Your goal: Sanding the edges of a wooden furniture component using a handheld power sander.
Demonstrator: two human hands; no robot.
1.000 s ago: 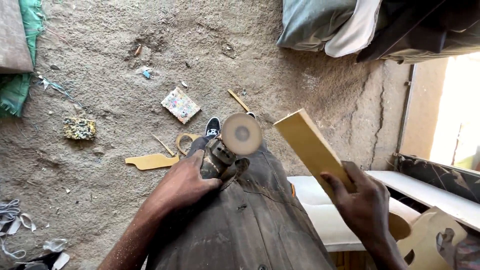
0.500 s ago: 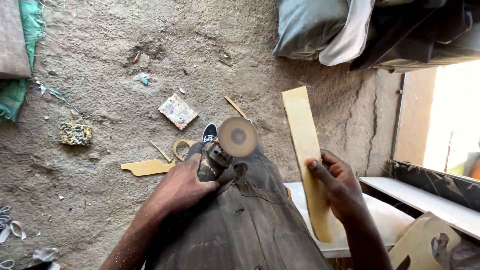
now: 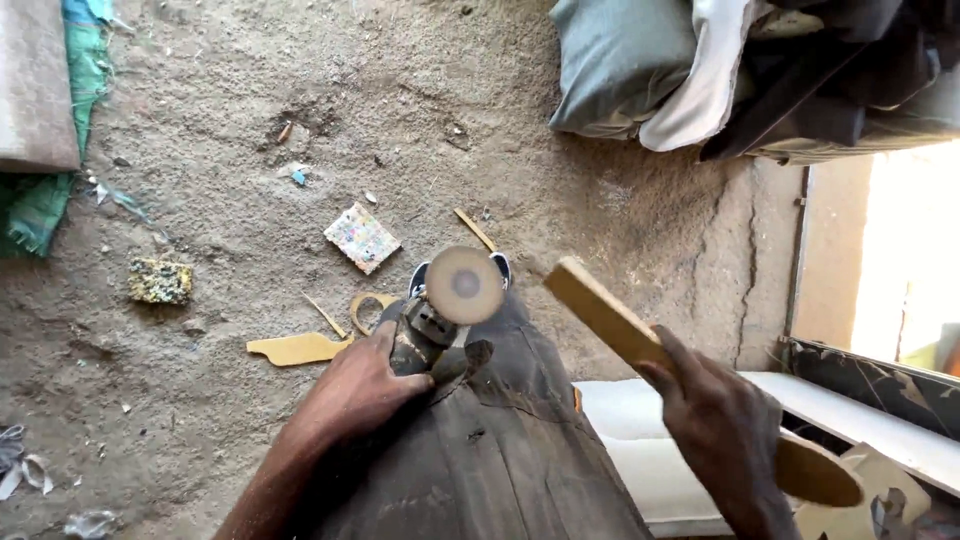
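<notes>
the left hand (image 3: 360,385) is wrapped tight round a grinder (image 3: 425,330) resting on the lap, its disc (image 3: 464,285) up. the right hand (image 3: 715,420) clamps a wooden board (image 3: 610,315) just beside it; a tilted touch could snatch the board and pull fingers in.

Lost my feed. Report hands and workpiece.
Left hand grips disc sander on lap. Right hand holds long yellow wooden strip, clear of disc.

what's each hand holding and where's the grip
Left hand grips the angle grinder by its body, behind the disc. Right hand holds the wooden strip around its middle.
</notes>
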